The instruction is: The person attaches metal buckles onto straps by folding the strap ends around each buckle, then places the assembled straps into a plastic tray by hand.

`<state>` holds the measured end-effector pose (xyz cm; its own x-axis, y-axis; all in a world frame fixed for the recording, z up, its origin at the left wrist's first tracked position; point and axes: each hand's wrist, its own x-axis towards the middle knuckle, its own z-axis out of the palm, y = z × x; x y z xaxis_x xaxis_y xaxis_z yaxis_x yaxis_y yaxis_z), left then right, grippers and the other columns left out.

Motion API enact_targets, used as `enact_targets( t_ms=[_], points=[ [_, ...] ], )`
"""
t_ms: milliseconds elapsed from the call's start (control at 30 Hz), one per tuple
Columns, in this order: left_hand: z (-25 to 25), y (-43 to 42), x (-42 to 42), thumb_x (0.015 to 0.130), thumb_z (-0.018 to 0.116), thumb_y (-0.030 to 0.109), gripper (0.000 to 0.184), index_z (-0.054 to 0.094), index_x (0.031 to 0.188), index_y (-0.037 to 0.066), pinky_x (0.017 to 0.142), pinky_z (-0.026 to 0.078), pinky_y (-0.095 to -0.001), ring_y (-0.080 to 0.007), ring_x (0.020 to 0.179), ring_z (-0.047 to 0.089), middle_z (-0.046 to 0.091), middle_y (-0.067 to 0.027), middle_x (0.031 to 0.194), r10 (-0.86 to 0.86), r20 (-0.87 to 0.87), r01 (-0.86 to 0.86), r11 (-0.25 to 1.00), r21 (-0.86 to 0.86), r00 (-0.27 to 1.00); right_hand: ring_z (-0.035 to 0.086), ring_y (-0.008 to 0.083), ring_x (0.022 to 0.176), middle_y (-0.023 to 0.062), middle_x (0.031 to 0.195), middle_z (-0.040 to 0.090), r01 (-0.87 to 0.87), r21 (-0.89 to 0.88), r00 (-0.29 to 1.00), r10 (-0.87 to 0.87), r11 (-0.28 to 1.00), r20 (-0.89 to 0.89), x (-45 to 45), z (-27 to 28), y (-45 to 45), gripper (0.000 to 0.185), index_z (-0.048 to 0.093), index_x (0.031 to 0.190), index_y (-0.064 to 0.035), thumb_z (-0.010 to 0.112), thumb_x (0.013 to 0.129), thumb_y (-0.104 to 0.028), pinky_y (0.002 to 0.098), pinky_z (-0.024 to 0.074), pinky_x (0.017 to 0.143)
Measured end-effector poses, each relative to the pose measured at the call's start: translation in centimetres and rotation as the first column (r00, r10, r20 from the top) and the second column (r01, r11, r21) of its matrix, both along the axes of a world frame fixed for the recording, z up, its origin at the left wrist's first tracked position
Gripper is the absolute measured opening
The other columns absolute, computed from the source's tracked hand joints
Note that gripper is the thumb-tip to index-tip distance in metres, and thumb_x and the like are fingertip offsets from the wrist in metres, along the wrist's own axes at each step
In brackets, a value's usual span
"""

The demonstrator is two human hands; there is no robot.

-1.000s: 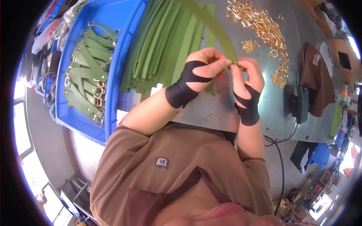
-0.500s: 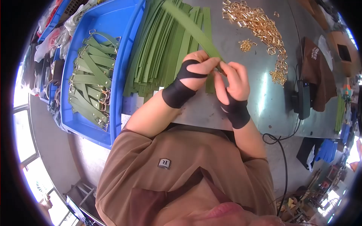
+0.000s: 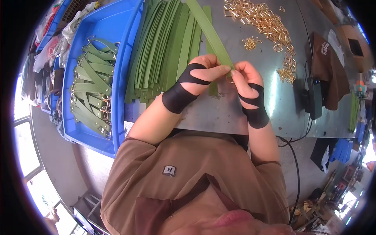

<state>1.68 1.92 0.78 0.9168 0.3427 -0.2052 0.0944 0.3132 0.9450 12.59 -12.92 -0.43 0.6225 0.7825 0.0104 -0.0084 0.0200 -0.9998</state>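
A flat green strap [image 3: 209, 33] runs from the top of the view down to my two hands, which meet at its lower end. My left hand [image 3: 205, 71] pinches that end between thumb and fingers. Close beside it, my right hand [image 3: 246, 78] has thumb and bent fingers closed on the same end. A small part of a gold metal ring [image 3: 230, 80] shows just under the fingertips; the rest of it is hidden. Both hands wear black wrist wraps. Behind the left hand lies a thick pile of green straps [image 3: 156, 51].
To the left, a blue crate [image 3: 119, 74] contains green straps with metal rings [image 3: 92, 82]. Gold rectangular rings [image 3: 262, 21] and small gold pieces [image 3: 250, 43] lie on the metal table [image 3: 219, 113]. At right are a black device [image 3: 314, 98] with a cable and a brown cloth [image 3: 327, 66].
The held strap has swung to a steeper angle, its far part moving right. My right hand has turned and shifted slightly right, and the edge of a gold ring now shows below the fingertips.
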Motion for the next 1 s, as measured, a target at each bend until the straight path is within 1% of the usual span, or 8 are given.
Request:
enact_targets(
  t_ms=[267, 333, 433, 500, 600, 700, 767, 1000],
  points=[
    [-3.4, 0.7, 0.8, 0.089, 0.064, 0.013, 0.011, 0.067, 0.087, 0.002, 0.065, 0.039, -0.0226, -0.0093, 0.069, 0.051, 0.063, -0.0012, 0.077, 0.004, 0.011, -0.001, 0.943, -0.333, 1.0, 0.056, 0.0061, 0.074, 0.0001, 0.08, 0.063, 0.054, 0.01, 0.998, -0.053, 0.999, -0.035, -0.7, -0.5, 0.5, 0.012, 0.059, 0.092, -0.001, 0.062, 0.096, -0.012, 0.0235, 0.0465, 0.069],
    [-2.9, 0.8, 0.7, 0.09, 0.062, 0.013, 0.012, 0.066, 0.087, 0.001, 0.066, 0.04, -0.0233, -0.01, 0.071, 0.053, 0.065, -0.0029, 0.08, -0.006, 0.015, 0.01, 0.954, -0.299, 1.0, 0.058, 0.0073, 0.075, 0.0009, 0.082, 0.064, 0.064, -0.012, 0.998, -0.064, 0.998, -0.02, -0.2, -0.5, 0.7, 0.013, 0.06, 0.093, -0.0004, 0.062, 0.096, -0.013, 0.0239, 0.0474, 0.07],
    [-1.6, 0.1, 0.5, 0.092, 0.059, 0.014, 0.019, 0.067, 0.091, -0.003, 0.068, 0.041, -0.0241, -0.0102, 0.074, 0.055, 0.067, -0.0056, 0.084, 0.114, -0.019, -0.113, 0.992, 0.064, 0.993, 0.06, 0.0092, 0.08, 0.0038, 0.09, 0.067, -0.096, -0.094, 0.992, 0.087, 0.991, -0.095, 1.6, 0.0, 0.2, 0.02, 0.064, 0.103, 0.0015, 0.065, 0.095, -0.017, 0.0243, 0.0483, 0.074],
    [-1.4, 0.5, 0.4, 0.091, 0.059, 0.015, 0.02, 0.068, 0.09, -0.003, 0.068, 0.041, -0.0243, -0.0097, 0.074, 0.053, 0.066, -0.0045, 0.082, 0.12, -0.044, -0.116, 0.988, 0.1, 0.992, 0.062, 0.0138, 0.085, 0.0074, 0.097, 0.067, 0.191, -0.194, 0.967, -0.15, 0.962, 0.207, 4.1, 0.2, -1.3, 0.03, 0.065, 0.111, 0.0006, 0.069, 0.091, -0.022, 0.0283, 0.0498, 0.077],
    [-1.6, 0.8, 0.4, 0.088, 0.061, 0.017, 0.02, 0.069, 0.084, -0.002, 0.065, 0.038, -0.0243, -0.0083, 0.07, 0.049, 0.061, -0.0003, 0.075, 0.176, -0.086, -0.164, 0.977, 0.133, 0.981, 0.063, 0.0194, 0.082, 0.0101, 0.094, 0.066, 0.614, -0.096, 0.601, -0.385, 0.784, 0.7, 10.1, 0.2, -5.6, 0.031, 0.067, 0.111, 0.0001, 0.07, 0.088, -0.02, 0.0319, 0.0503, 0.076],
    [-1.0, 0.8, 0.5, 0.089, 0.062, 0.014, 0.015, 0.065, 0.08, 0.003, 0.06, 0.033, -0.0225, -0.0069, 0.062, 0.044, 0.055, 0.0023, 0.068, 0.159, -0.13, -0.147, 0.984, 0.098, 0.979, 0.062, 0.0195, 0.078, 0.0114, 0.092, 0.066, 0.683, -0.106, 0.513, -0.371, 0.723, 0.774, 13.1, 0.4, -10.0, 0.026, 0.068, 0.106, 0.0001, 0.068, 0.086, -0.017, 0.0314, 0.0494, 0.073],
    [-1.0, 0.8, 0.6, 0.088, 0.061, 0.015, 0.017, 0.066, 0.081, 0.001, 0.06, 0.033, -0.023, -0.0071, 0.063, 0.044, 0.054, 0.0024, 0.068, 0.148, -0.132, -0.14, 0.988, 0.067, 0.98, 0.061, 0.0186, 0.075, 0.0108, 0.088, 0.065, 0.551, -0.278, 0.752, -0.324, 0.787, 0.575, 12.7, 0.0, -11.7, 0.022, 0.069, 0.102, -0.0008, 0.069, 0.085, -0.015, 0.0308, 0.0483, 0.069],
    [-1.2, 0.7, 0.7, 0.089, 0.063, 0.015, 0.016, 0.063, 0.078, 0.003, 0.058, 0.033, -0.022, -0.0075, 0.062, 0.045, 0.055, 0.0011, 0.068, 0.143, -0.142, -0.138, 0.989, 0.045, 0.98, 0.06, 0.0221, 0.069, 0.0107, 0.08, 0.061, 0.594, -0.349, 0.692, -0.238, 0.725, 0.682, 10.6, -0.9, -12.0, 0.014, 0.067, 0.093, -0.0021, 0.069, 0.081, -0.009, 0.033, 0.0489, 0.066]
  ],
)
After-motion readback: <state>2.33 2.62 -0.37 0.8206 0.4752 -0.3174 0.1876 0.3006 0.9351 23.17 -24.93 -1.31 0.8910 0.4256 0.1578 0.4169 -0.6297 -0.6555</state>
